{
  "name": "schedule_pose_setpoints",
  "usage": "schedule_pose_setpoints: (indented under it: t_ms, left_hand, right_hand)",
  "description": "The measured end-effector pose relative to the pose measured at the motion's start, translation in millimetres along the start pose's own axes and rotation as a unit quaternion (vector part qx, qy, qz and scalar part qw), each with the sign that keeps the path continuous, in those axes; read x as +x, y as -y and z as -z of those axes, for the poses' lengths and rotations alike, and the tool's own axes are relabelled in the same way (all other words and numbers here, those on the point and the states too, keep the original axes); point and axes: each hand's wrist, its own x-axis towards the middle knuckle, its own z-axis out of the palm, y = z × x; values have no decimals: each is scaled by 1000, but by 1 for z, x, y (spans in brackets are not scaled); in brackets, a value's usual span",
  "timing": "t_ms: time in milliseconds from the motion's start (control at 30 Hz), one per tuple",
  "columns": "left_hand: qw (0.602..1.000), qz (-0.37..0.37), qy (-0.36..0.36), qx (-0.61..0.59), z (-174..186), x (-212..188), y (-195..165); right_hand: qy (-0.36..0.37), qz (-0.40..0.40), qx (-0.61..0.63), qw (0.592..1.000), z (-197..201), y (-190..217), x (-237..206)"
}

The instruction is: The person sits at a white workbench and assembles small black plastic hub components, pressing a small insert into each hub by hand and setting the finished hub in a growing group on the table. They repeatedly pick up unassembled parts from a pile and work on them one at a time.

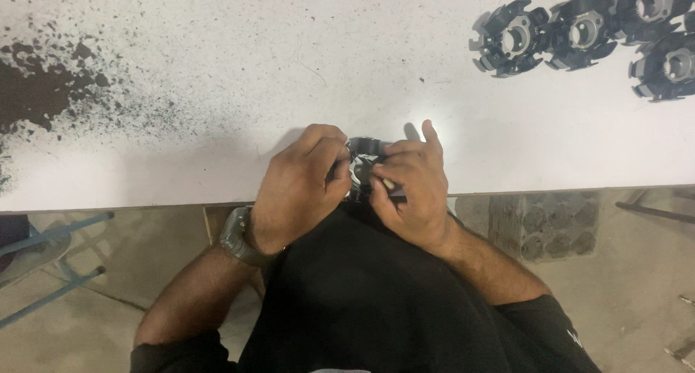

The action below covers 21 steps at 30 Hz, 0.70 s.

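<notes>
Both of your hands are closed around one small black plastic part with a round, notched body (364, 167), held just at the near edge of the white desk (217, 69), roughly at the middle of that edge. Your left hand (298, 188) wraps it from the left with the fingers curled over the top, so most of the part is hidden; only a dark rim and a pale glint between your fingers show. Your right hand (411, 192) presses in from the right, thumb and fingers pinched onto the same piece, with the forefinger lifted and pointing toward the far side of the desk. Whether the part rests on the desktop or hangs just over its edge I cannot tell. A dark wristwatch (237, 237) sits on your left wrist.

At the far right corner of the desk lies a cluster of similar black round parts with notched rims and pale grey centres (586, 29), touching one another and well apart from your hands. Toward the left edge the desk carries a spread of black powdery specks and a dense dark stain (36, 83).
</notes>
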Motion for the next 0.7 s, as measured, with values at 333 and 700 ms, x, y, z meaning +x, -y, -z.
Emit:
schedule_pose_setpoints:
  t_ms: [333,700]
  left_hand:
    - [1000,20,6,3,0,4,-1]
    - [1000,7,-4,-4,-3,-4,3]
  right_hand:
    - [2,9,-4,1000,-2,-2,-1]
    - [-2,28,-12,1000,-3,-3,1]
